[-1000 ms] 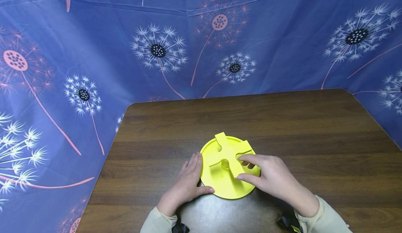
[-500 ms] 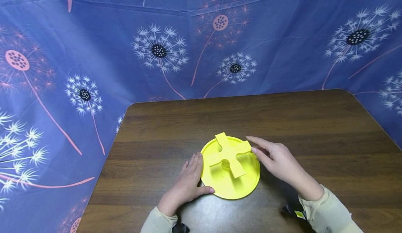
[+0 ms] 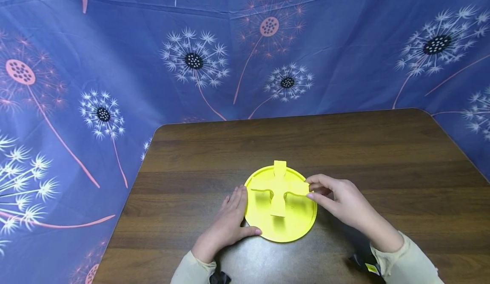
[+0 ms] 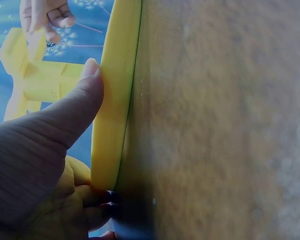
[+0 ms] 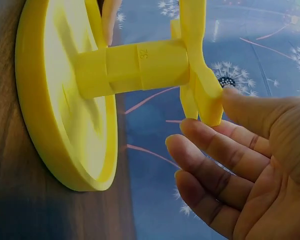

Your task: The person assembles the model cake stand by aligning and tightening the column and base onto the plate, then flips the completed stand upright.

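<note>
A yellow round base (image 3: pixel 283 228) lies on the table with a thick post (image 5: pixel 125 67) rising from it, marked "32" in the right wrist view. On top of the post sits a yellow four-armed cross piece (image 3: pixel 280 190), raised above the disc. My left hand (image 3: pixel 226 224) rests against the left rim of the base, fingers straight and together, thumb at the front edge. My right hand (image 3: pixel 340 197) pinches the cross's right arm between thumb and fingertips; the remaining fingers hang loosely below in the right wrist view.
The brown wooden table (image 3: pixel 191 156) reaches back to a blue cloth (image 3: pixel 134 63) printed with dandelions. Black wrist straps (image 3: pixel 365 263) show by both sleeves.
My right hand let go of the front arm, shifted to the right arm and turned the cross clockwise, so its arms now point straight back and sideways. The left hand stays still.
</note>
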The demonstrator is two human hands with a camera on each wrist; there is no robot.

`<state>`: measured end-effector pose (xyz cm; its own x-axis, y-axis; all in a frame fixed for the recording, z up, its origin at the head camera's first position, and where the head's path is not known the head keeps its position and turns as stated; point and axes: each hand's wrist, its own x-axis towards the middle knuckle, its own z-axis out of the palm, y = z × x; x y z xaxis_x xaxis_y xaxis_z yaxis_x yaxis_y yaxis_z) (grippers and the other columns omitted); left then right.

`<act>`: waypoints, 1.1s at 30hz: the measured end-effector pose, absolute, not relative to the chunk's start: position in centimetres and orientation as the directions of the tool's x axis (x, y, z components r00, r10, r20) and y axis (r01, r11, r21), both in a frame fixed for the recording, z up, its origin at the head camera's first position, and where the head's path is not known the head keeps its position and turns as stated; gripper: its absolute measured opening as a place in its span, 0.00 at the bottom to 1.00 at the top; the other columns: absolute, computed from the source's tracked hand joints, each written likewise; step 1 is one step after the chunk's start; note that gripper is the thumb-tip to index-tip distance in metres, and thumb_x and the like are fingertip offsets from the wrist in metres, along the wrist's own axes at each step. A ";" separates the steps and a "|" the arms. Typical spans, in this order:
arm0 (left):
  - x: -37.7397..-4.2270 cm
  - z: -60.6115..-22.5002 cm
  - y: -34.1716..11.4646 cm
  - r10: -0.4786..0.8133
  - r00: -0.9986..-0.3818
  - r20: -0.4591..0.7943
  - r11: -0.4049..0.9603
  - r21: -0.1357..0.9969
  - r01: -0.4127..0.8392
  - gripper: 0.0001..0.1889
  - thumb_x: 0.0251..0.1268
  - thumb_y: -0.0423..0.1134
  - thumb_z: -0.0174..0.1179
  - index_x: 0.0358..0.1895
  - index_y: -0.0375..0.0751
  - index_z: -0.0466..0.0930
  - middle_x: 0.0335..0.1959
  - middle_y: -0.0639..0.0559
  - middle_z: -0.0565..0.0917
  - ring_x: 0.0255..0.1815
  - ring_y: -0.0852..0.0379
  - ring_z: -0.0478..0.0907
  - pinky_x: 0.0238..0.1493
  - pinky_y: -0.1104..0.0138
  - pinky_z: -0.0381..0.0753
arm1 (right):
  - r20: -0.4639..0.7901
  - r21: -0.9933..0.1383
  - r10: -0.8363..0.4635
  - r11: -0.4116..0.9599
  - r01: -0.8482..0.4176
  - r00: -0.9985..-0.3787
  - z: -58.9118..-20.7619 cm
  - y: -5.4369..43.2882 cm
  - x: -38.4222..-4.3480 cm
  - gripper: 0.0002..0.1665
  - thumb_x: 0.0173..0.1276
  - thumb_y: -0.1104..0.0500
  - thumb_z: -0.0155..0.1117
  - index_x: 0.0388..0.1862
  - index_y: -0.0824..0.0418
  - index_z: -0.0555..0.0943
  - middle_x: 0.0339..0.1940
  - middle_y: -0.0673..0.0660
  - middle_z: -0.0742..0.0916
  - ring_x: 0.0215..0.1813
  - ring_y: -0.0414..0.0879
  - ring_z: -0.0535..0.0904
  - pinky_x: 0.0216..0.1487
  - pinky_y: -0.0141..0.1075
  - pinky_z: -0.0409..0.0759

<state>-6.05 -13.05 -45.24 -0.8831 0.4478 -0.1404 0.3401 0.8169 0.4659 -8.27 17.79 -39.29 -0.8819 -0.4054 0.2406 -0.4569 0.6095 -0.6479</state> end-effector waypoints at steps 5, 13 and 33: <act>-6.1 -45.1 -13.0 0.449 -0.882 -0.139 0.820 0.457 0.346 0.59 0.53 0.61 0.68 0.76 0.27 0.43 0.77 0.33 0.48 0.78 0.40 0.44 0.73 0.46 0.49 | 0.288 -0.649 -0.427 0.571 -0.502 -0.857 -39.5 17.5 -7.6 0.17 0.57 0.62 0.75 0.44 0.50 0.83 0.35 0.38 0.85 0.34 0.31 0.80 0.34 0.33 0.81; -6.1 -45.1 -13.0 0.449 -0.883 -0.136 0.822 0.449 0.349 0.60 0.53 0.62 0.67 0.76 0.27 0.43 0.77 0.33 0.48 0.78 0.40 0.44 0.74 0.47 0.49 | 0.326 -0.605 -0.454 0.575 -0.552 -0.830 -40.1 16.3 -6.7 0.17 0.54 0.57 0.77 0.43 0.53 0.83 0.32 0.37 0.85 0.33 0.30 0.80 0.30 0.33 0.80; -6.1 -45.3 -13.0 0.446 -0.884 -0.139 0.818 0.465 0.340 0.59 0.53 0.61 0.68 0.76 0.28 0.43 0.77 0.34 0.48 0.78 0.40 0.44 0.73 0.46 0.49 | 0.431 -0.438 -0.479 0.630 -0.642 -0.764 -39.9 15.0 -6.0 0.18 0.51 0.48 0.78 0.40 0.49 0.85 0.28 0.39 0.84 0.29 0.30 0.76 0.26 0.27 0.72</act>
